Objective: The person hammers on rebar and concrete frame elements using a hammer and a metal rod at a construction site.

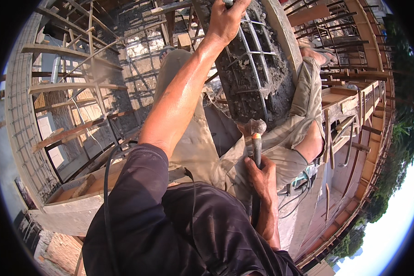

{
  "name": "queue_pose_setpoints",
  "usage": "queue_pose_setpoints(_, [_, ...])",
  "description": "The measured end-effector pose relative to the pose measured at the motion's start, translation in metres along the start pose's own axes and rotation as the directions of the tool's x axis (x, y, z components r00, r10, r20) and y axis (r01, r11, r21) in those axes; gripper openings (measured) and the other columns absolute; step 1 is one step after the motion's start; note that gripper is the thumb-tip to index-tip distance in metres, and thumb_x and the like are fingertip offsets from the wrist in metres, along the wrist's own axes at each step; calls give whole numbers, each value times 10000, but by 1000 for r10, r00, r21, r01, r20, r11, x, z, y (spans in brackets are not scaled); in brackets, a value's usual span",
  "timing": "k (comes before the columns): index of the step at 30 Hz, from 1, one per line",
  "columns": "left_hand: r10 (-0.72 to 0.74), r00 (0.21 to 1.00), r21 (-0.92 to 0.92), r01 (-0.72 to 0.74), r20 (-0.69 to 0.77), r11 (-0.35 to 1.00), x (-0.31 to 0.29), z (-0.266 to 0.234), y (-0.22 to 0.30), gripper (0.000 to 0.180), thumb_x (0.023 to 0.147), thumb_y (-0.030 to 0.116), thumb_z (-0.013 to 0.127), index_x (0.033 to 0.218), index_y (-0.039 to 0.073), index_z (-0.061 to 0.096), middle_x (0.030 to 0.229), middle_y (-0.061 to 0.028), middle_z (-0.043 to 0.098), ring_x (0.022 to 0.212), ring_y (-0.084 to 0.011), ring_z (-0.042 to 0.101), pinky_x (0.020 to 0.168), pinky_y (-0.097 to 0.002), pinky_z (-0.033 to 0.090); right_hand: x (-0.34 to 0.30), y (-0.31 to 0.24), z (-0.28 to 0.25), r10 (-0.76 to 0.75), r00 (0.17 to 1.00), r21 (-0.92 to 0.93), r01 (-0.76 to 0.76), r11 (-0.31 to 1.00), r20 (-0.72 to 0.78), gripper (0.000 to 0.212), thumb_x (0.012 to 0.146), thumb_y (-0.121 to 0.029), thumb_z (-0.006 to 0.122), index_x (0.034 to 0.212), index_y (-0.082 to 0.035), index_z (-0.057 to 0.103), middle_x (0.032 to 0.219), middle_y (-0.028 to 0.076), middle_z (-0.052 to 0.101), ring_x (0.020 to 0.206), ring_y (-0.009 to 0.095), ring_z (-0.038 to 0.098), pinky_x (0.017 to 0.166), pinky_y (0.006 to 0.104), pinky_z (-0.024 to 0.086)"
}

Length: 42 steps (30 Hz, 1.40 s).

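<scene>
My right hand (263,177) is wrapped round the handle of a hammer (256,146), held upright close to my lap. Its rounded grey head is crusted, with an orange band just below. My left hand (226,20) reaches out to the far end, its fingers closed at the top edge of the view; what they hold is mostly cut off. Beneath it runs a timber form (284,43) with steel rebar (254,57) and rough wet-looking concrete (280,92) inside. My legs straddle this form.
Wooden braces (78,87) and poles cross an open drop to the left. A rebar-filled form (25,124) curves along the far left. To the right stand more planks (354,108) and a long curved form edge (385,106). A dark cable (106,198) hangs by my left arm.
</scene>
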State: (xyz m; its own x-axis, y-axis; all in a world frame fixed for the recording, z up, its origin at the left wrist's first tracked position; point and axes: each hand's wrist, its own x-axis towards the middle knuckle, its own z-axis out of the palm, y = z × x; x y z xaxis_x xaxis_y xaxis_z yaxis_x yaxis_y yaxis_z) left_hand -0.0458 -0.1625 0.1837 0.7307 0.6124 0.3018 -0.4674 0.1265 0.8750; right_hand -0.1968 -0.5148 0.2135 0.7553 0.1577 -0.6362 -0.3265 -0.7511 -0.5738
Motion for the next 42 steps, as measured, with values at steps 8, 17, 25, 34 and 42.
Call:
queue_pose_setpoints(8, [9, 854, -273, -176, -520, 946, -2, -23, 39, 458, 975, 338, 658, 640, 224, 368, 526, 109, 341, 402, -27, 301, 359, -227, 200, -23, -72, -18, -58, 998, 225, 57, 973, -4, 275, 926, -251, 719, 904, -3, 603, 644, -49, 495, 508, 31, 408, 447, 226, 309])
queue_pose_setpoints(17, [431, 897, -43, -437, -103, 899, 5, 13, 175, 446, 1011, 349, 576, 619, 209, 416, 511, 100, 336, 396, -25, 262, 333, -224, 208, -39, -83, -33, -154, 988, 369, 143, 918, 2, 296, 940, -257, 726, 1010, -1, 595, 671, -53, 484, 502, 21, 380, 440, 209, 274])
queue_pose_setpoints(25, [444, 896, -107, -441, 8, 891, 46, 72, 143, 537, 1027, 351, 561, 541, 158, 440, 470, 72, 364, 421, -46, 329, 390, -266, 227, -43, -69, -30, -169, 986, 338, 162, 927, -8, 343, 932, -312, 736, 1006, 1, 618, 700, -57, 498, 573, 30, 403, 496, 218, 307])
queue_pose_setpoints(34, [438, 853, 12, -453, -283, 891, 48, 121, 86, 523, 997, 342, 614, 556, 108, 458, 484, 39, 423, 455, -65, 395, 436, -285, 281, -38, -57, -36, -153, 988, 319, 156, 935, -37, 331, 934, -303, 728, 1004, -4, 605, 668, -34, 494, 521, 50, 415, 458, 225, 305])
queue_pose_setpoints(42, [365, 908, -35, -380, -208, 925, 7, 146, 104, 374, 969, 371, 632, 747, 71, 647, 572, 9, 564, 470, -107, 507, 457, -282, 403, -33, -65, -31, -196, 981, 305, 190, 933, -13, 293, 946, -278, 713, 990, -15, 591, 659, -28, 489, 492, 55, 410, 437, 221, 299])
